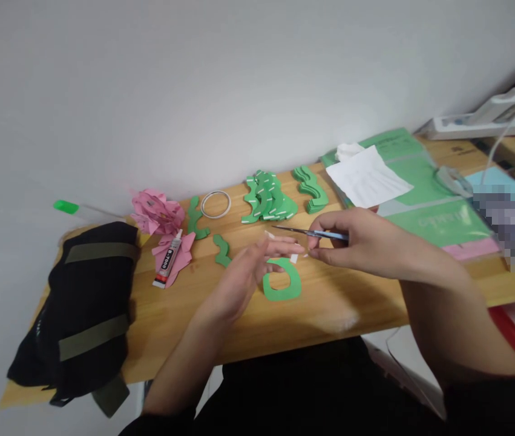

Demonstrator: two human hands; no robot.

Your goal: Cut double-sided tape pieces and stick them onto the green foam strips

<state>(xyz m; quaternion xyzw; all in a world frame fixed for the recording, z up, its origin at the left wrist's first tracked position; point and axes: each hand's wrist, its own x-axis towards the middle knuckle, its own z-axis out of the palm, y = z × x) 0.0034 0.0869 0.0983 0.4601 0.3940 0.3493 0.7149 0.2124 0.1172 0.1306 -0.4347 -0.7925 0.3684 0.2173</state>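
My right hand [357, 242] grips a slim, pointed metal tool [327, 234] with a dark tip aimed left; I cannot tell whether it is tweezers or scissors. A tiny white scrap shows by its fingertips. My left hand [257, 260] has its fingers stretched out, their tips close to the right fingertips. Just under it lies a green paper ring [287, 293], partly covered by the fingers. A small white strip [294, 258] sits at the ring's upper edge. Left of that hand is a wavy green paper piece [222, 249].
Behind are a fanned stack of green cutouts with white strips [268, 197], another green stack [310, 189] and a tape roll [216, 204]. Pink paper [157, 212], a glue tube [167, 260] and a black bag [89, 303] stand left. White paper [368, 177] lies on a green packet [439, 227] at right.
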